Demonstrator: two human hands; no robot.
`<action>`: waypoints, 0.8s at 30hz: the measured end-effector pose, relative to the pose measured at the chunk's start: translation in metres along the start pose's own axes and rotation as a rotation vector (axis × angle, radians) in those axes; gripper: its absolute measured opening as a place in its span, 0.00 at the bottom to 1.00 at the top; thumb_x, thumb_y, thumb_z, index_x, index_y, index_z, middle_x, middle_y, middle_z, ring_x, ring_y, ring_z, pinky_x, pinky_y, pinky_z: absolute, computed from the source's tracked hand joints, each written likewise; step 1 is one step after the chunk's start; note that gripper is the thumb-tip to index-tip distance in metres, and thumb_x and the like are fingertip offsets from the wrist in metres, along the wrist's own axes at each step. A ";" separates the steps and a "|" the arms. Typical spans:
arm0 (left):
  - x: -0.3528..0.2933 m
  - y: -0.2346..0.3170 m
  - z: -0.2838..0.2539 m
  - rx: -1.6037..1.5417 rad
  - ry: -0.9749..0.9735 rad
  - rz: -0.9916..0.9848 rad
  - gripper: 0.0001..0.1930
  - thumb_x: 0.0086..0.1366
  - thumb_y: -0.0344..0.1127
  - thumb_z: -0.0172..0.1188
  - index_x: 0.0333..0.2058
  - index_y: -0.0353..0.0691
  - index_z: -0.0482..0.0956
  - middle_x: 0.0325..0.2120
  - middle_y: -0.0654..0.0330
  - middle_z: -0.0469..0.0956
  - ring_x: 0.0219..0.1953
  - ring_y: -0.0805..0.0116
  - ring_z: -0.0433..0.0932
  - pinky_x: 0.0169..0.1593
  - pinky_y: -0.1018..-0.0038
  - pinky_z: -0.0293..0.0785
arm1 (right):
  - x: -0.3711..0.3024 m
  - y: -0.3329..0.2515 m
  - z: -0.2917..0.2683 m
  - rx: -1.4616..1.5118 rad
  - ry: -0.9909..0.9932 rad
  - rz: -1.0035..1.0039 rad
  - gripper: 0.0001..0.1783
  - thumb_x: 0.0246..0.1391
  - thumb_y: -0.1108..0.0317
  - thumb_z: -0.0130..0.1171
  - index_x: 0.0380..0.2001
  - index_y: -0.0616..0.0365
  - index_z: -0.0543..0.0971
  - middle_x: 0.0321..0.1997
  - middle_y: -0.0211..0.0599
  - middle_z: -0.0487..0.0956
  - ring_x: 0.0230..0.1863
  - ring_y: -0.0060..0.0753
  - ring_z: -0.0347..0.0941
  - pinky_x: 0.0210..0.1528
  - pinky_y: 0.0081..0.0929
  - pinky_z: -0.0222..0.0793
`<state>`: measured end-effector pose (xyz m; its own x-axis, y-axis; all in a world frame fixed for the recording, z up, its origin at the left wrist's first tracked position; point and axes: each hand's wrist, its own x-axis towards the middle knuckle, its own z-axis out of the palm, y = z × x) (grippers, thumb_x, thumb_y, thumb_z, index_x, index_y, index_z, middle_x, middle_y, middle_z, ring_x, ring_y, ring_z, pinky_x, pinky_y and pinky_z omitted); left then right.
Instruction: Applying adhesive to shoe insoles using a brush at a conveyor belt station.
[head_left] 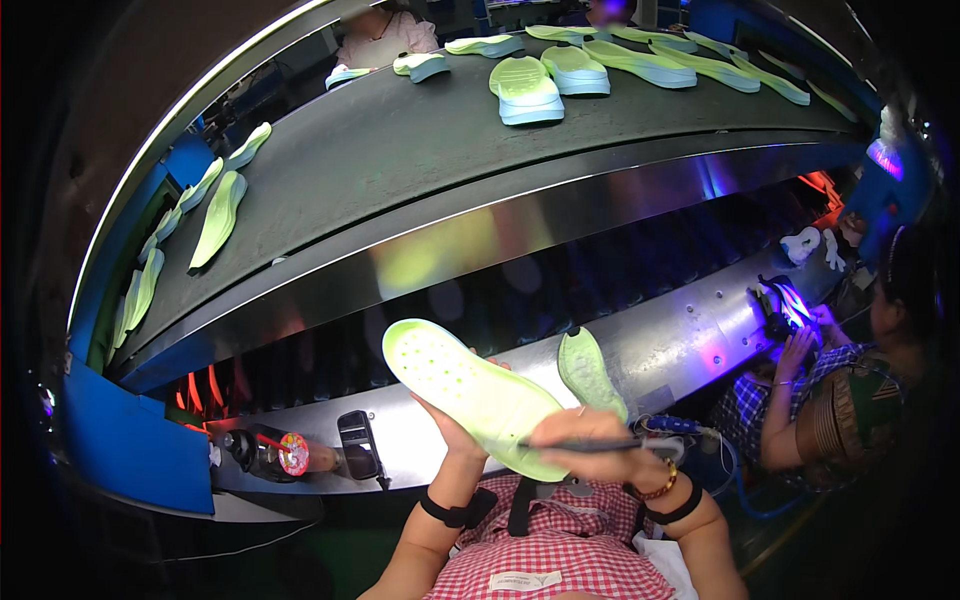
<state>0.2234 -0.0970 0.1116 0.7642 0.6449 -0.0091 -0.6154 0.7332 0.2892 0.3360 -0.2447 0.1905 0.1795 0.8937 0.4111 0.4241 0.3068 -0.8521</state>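
My left hand [458, 425] holds a pale green shoe sole [470, 392] from beneath, tilted with its dimpled inner face up. My right hand [590, 442] grips a thin dark brush-like tool [575, 446] whose tip rests on the sole's lower end. A second green sole [590, 372] lies just behind my right hand on the steel ledge [660, 340].
A dark conveyor belt [400, 150] above carries several green and pale blue soles [527, 90]. A small pot [268, 452] and a black device [358, 445] sit at the left of the ledge. Another person [850, 390] works at right under violet light. Blue panel [130, 440] at left.
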 end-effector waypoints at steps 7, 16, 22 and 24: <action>0.006 0.009 0.001 -0.020 -0.164 0.116 0.45 0.52 0.73 0.37 0.56 0.38 0.58 0.49 0.48 0.68 0.51 0.47 0.65 0.55 0.54 0.59 | -0.005 -0.001 -0.005 0.165 -0.382 -0.022 0.11 0.40 0.74 0.63 0.32 0.60 0.79 0.31 0.37 0.78 0.38 0.32 0.73 0.41 0.25 0.68; 0.001 0.016 0.003 0.164 -0.227 0.138 0.42 0.54 0.71 0.38 0.55 0.40 0.59 0.46 0.50 0.70 0.49 0.53 0.67 0.55 0.58 0.62 | -0.028 0.018 -0.001 0.260 -0.218 0.191 0.11 0.42 0.72 0.61 0.34 0.56 0.79 0.34 0.36 0.74 0.41 0.31 0.70 0.44 0.22 0.64; 0.000 0.015 -0.003 0.254 -0.194 0.171 0.41 0.55 0.70 0.38 0.55 0.41 0.58 0.47 0.51 0.70 0.50 0.54 0.68 0.56 0.58 0.61 | -0.026 0.023 0.004 0.139 -0.103 0.261 0.13 0.42 0.70 0.63 0.36 0.54 0.80 0.33 0.34 0.73 0.37 0.27 0.68 0.40 0.19 0.64; 0.000 0.015 -0.003 0.224 -0.283 0.142 0.40 0.56 0.69 0.38 0.56 0.41 0.58 0.47 0.51 0.70 0.50 0.54 0.68 0.56 0.59 0.60 | -0.030 0.023 0.004 0.253 -0.237 0.300 0.13 0.41 0.70 0.63 0.35 0.54 0.80 0.32 0.32 0.72 0.37 0.26 0.68 0.40 0.20 0.64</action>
<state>0.2135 -0.0855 0.1132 0.7169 0.6285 0.3018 -0.6853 0.5553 0.4712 0.3373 -0.2629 0.1571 0.0408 0.9965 0.0735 0.1485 0.0667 -0.9867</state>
